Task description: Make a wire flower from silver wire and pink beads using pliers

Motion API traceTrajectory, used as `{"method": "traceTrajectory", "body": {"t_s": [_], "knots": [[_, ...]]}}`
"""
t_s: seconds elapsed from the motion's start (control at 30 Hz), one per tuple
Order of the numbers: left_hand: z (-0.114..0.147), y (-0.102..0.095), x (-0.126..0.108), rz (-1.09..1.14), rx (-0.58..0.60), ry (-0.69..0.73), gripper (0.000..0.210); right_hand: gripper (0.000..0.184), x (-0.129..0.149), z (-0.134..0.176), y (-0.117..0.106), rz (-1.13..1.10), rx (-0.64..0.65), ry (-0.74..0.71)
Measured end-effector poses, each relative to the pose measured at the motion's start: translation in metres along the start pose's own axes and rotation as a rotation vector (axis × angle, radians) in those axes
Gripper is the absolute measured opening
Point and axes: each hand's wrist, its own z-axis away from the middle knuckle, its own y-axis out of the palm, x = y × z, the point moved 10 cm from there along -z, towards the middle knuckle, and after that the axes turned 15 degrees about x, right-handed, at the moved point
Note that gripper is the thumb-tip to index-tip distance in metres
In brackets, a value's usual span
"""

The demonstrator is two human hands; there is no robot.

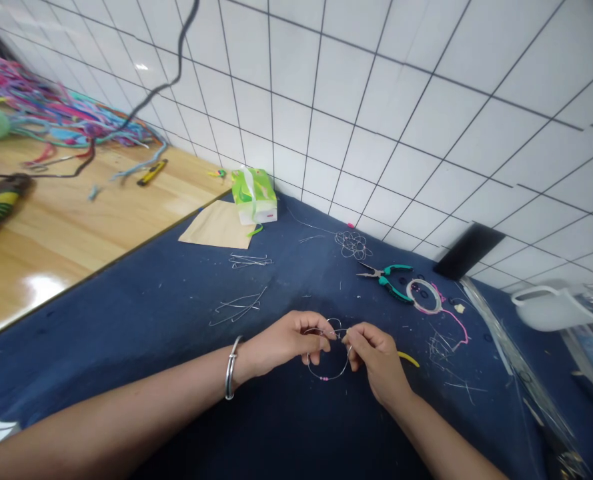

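A thin wire ring with small pink beads along its lower side hangs between my two hands. My left hand, with a silver bangle at the wrist, pinches the ring at its upper left. On the upper right, the fingers of my right hand are closed on the wire. A smaller wire loop rises just above the fingertips. Fine detail where the wires meet is too small to make out. Beyond my hands lie green-handled pliers with their jaws apart.
Bent wire pieces lie left on the dark blue cloth, a tangled wire bundle ahead. A tissue pack rests by brown paper. At right are a white ring-shaped spool and a pale jug. Tiled wall stands behind.
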Motion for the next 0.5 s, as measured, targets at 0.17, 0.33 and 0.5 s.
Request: {"method": "traceTrajectory", "body": {"t_s": [0.17,0.33,0.5], "knots": [[-0.0003,-0.0016,-0.001,-0.002,-0.02,0.006,0.018,0.025,-0.0004,-0.0003,0.0014,0.016,0.011,0.002],[-0.0013,-0.0025,0.0,-0.001,-0.023,0.005,0.019,0.025,-0.0001,0.0001,0.0013,0.014,0.011,0.005],[-0.0004,-0.0021,-0.0009,0.001,-0.026,0.009,0.016,0.025,0.0006,0.0,0.0017,0.011,0.011,0.004]]}}
